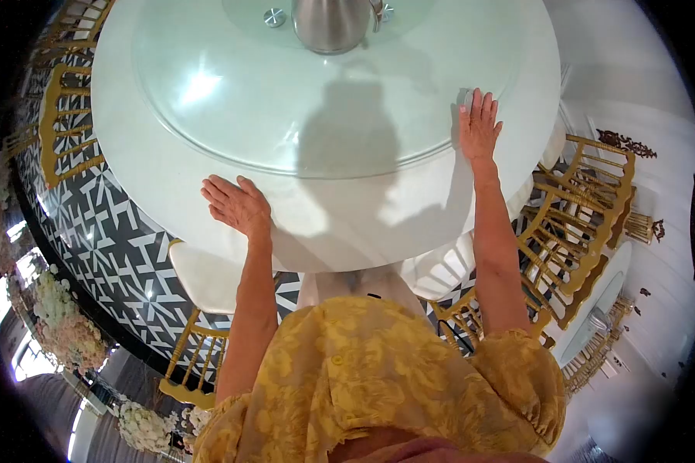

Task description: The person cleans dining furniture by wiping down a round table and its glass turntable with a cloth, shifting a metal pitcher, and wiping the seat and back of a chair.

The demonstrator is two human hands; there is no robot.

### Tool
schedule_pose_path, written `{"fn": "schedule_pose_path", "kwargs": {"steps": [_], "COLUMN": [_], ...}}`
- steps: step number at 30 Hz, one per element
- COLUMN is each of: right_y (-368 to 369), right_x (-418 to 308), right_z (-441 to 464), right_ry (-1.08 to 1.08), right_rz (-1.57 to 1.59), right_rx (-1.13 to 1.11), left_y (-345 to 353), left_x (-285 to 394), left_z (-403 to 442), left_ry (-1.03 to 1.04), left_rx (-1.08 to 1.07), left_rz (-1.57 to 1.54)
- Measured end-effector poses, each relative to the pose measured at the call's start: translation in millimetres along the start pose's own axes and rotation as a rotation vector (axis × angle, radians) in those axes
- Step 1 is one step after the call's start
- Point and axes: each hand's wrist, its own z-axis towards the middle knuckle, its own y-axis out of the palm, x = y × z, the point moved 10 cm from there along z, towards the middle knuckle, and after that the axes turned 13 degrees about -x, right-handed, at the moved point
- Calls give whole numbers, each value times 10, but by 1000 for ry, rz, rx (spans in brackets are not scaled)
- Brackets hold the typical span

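Two hands, left hand (pixel 241 207) over the white table (pixel 135 170) rim, right hand (pixel 480 130) at the edge of the glass turntable (pixel 239 123), both flat open and gripping nothing, can't tell if they're actually touching. Turntable sits mid-table, its far end and the metal pitcher (pixel 330 27)'s top cut off, but loads of bare glass this side.

Arms (pixel 249 309) stretched forward, apart — left hand (pixel 239 207), right hand (pixel 480 135) flat, palm-down.
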Motion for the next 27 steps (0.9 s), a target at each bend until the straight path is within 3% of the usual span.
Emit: {"fn": "schedule_pose_path", "kwargs": {"steps": [3, 6, 7, 8, 11, 13, 15, 16, 17, 18, 19, 21, 24, 26, 27], "right_y": [141, 309, 446, 395, 488, 533, 468, 418, 378, 262, 324, 239, 317, 355, 447], "right_x": [-259, -1336, -1693, -2107, -3089, -3242, -2973, -2614, -2209, -1770, -1386, -717, -558, -1024, -1279], "right_z": [-146, -658, -874, -1069, -1687, -1773, -1503, -1372, -1138, -1073, -865, -617, -584, -934, -1068], "right_ry": [-2, -176, -235, -370, -685, -789, -602, -536, -432, -383, -285, -157, -142, -225, -202], "right_rz": [-31, -86, 26, 124, 299, 331, 96, 64, 79, 73, -102, -20, 60, 39, 44], "right_rx": [98, 61, 71, -87, -170, -168, -325, -123, -152, 71, 45, 58, 111, 165, 61], "left_y": [7, 29, 40, 9, 88, 95, 89, 97, 107, 67, 58, 37, 35, 33, 27], "left_x": [-39, -47, -55, -31, -81, -101, -81, -81, -88, -70, -87, -66, -96, -25, -25], "left_z": [-33, 15, 8, -6, 35, 38, 18, 25, 21, 18, 10, 16, 0, 12, 21], "left_ry": [-9, -24, -38, -23, -39, -44, -31, -30, -28, -13, -25, -14, 8, 46, 35], "left_rx": [5, -3, -13, 1, 9, 3, -7, -7, -9, -23, -32, -19, 14, 30, 29], "left_rz": [-2, -3, 15, 18, 61, 58, 35, 32, 25, 1, 3, -24, -37, -43, -31]}}
